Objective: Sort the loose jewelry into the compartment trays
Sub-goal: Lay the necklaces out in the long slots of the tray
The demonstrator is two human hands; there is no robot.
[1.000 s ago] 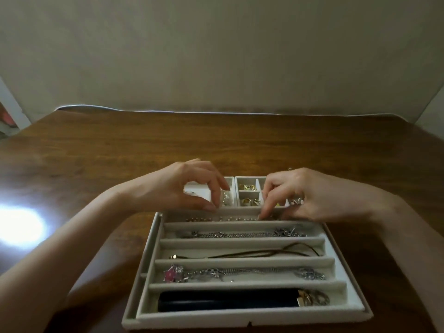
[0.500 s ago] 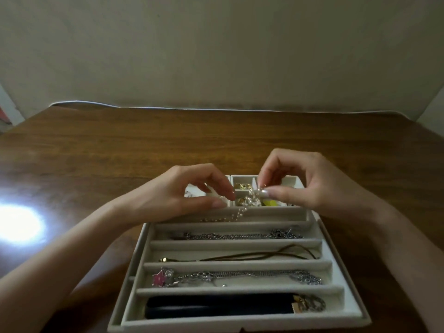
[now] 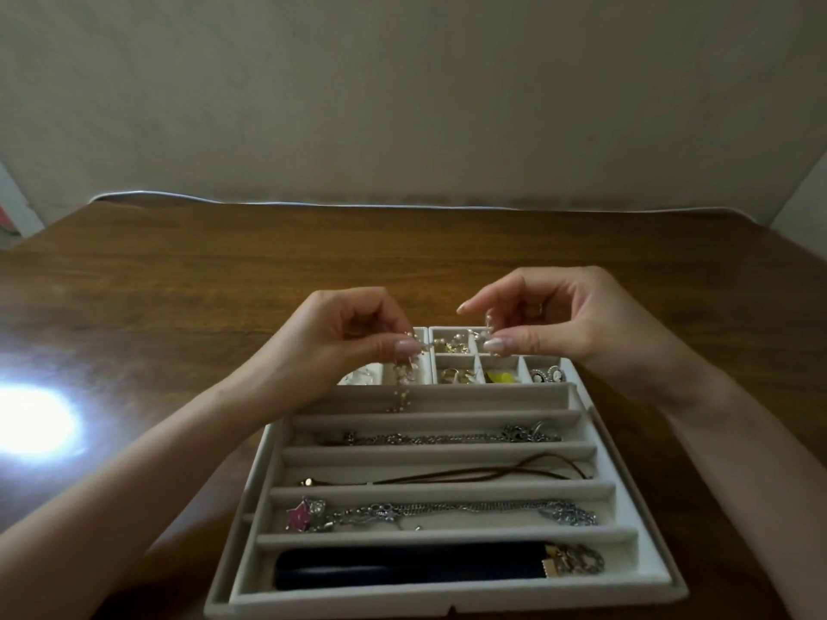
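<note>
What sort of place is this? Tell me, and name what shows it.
Probably a home table used for sorting jewelry: a wooden table against a plain wall, a slotted tray of necklaces with a small-compartment tray behind it, and left hand and right hand pinching a beaded chain.

The left hand (image 3: 349, 337) and right hand (image 3: 559, 324) are shown with forearms bare to the frame's edge. Long, rounded fingernails (image 3: 407, 348), pale and glossy, are seen on both.
</note>
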